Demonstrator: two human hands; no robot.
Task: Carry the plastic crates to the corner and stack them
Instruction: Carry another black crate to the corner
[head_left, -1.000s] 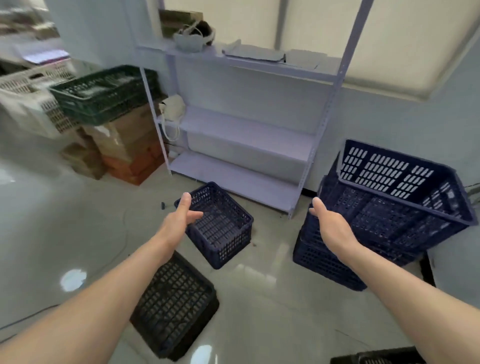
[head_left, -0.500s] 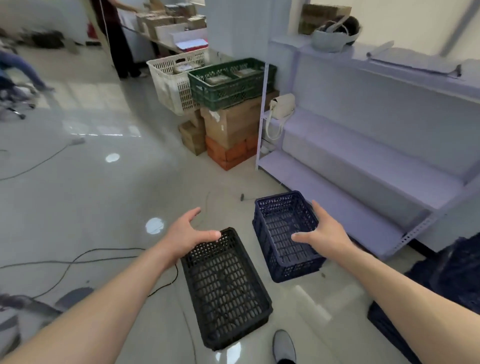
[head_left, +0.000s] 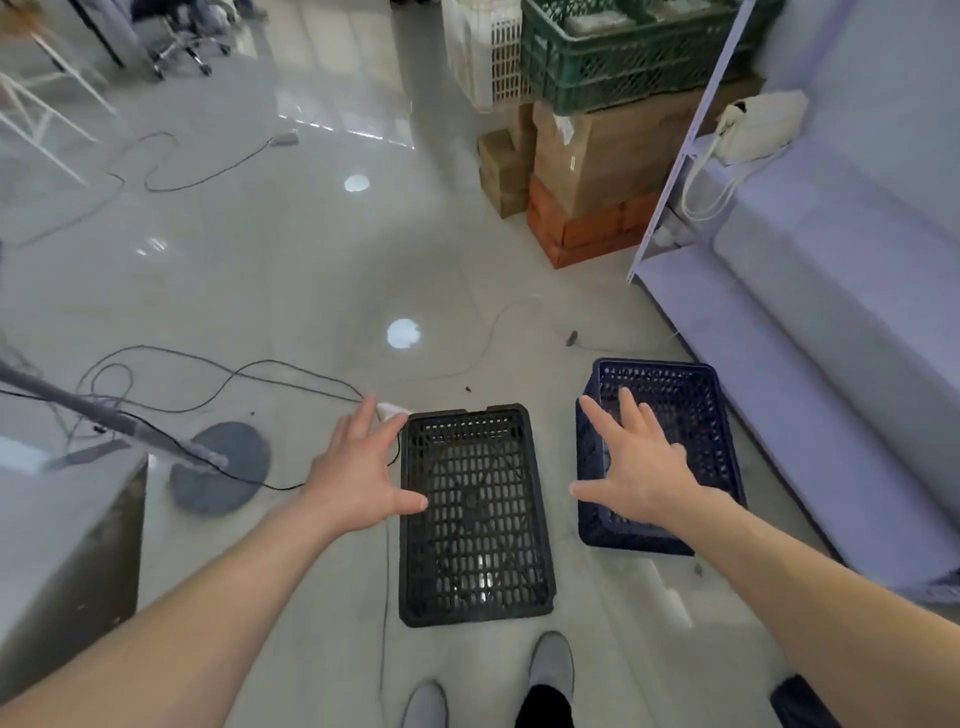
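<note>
The black crate (head_left: 475, 519) lies flat on the shiny floor (head_left: 291, 260), right in front of the person's grey shoes (head_left: 553, 670). Its long side runs straight away from the person, and its short ends are near and far. The blue crate (head_left: 691, 415) sits just beside it on the right, a bit farther off, and its long side points nearly the same way. The left hand (head_left: 358, 467) is spread wide with straight fingers and holds nothing. It is at the black crate's left edge, and the thumb reaches over that edge. The right hand (head_left: 634, 467) is spread wide too and holds nothing. It is over the blue crate's left side, so the black crate lies between the two hands. I cannot tell if either hand touches a crate. A pale purple shelf rack (head_left: 831, 312) stands on the right. Farther back, a green crate (head_left: 623, 57) sits on cardboard boxes (head_left: 597, 156). Black cables (head_left: 208, 364) lie on the floor to the left.
</note>
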